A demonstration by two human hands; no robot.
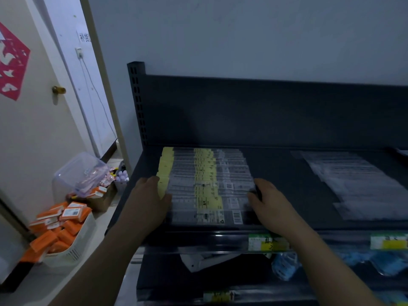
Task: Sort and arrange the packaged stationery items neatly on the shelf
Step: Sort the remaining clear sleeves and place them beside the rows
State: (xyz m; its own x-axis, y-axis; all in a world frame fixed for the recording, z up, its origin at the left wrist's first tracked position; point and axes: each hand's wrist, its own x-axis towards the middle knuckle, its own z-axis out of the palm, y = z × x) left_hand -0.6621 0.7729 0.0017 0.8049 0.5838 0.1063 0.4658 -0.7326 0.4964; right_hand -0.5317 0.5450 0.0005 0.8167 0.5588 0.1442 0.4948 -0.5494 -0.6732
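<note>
A row of clear packaged rulers with yellow labels (206, 184) lies overlapped on the dark shelf (287, 173), running from the back wall toward the front edge. My left hand (148, 199) presses against the left ends of the packs. My right hand (269, 202) rests against their right ends, fingers curled at the edge of the packs. Further right on the same shelf lies a second row of clear packages (357, 184), untouched.
A white basket of orange boxes (64, 228) and a clear plastic bin (79, 173) stand on the floor at the left by a door (33, 107). Price tags (267, 242) run along the shelf front. Blue-packed goods (287, 266) lie on the lower shelf.
</note>
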